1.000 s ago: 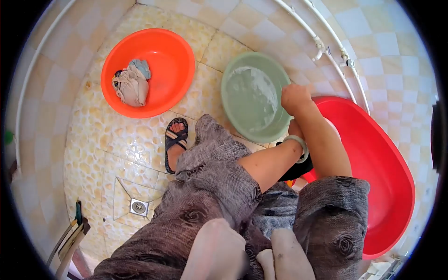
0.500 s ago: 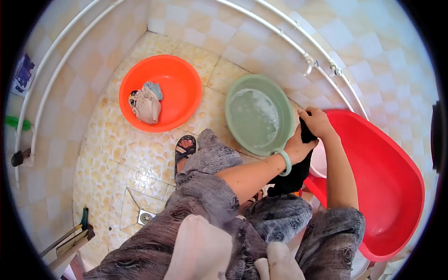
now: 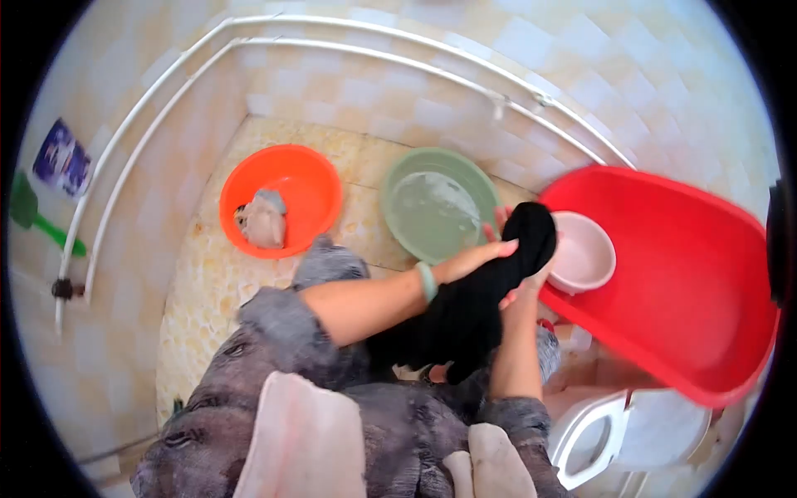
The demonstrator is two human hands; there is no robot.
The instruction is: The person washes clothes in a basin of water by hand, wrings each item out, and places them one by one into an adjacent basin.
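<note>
A black garment (image 3: 465, 311) is bunched at its upper end between my two hands, and the rest hangs down over my lap. My left hand (image 3: 475, 259), with a pale green bangle at the wrist, grips it from the left, thumb on top. From the right, my right hand (image 3: 531, 284) wraps round the same bunch, its fingers partly hidden by the cloth. Just beyond my left hand stands a green basin (image 3: 397, 217) of cloudy water with suds. Beside my right hand is a small pink basin (image 3: 588, 278), at the edge of a red tub (image 3: 681, 299).
An orange basin (image 3: 320, 224) on the tiled floor holds a beige and grey-blue cloth bundle (image 3: 264, 222). White pipes (image 3: 365, 51) run along the walls. At lower right is a white toilet (image 3: 606, 444). A green brush (image 3: 41, 217) hangs at left.
Both hands have brought the black garment up from beside the green basin, and more of it shows stretched toward my lap. The view has tilted and shifted, revealing the toilet and pink basin.
</note>
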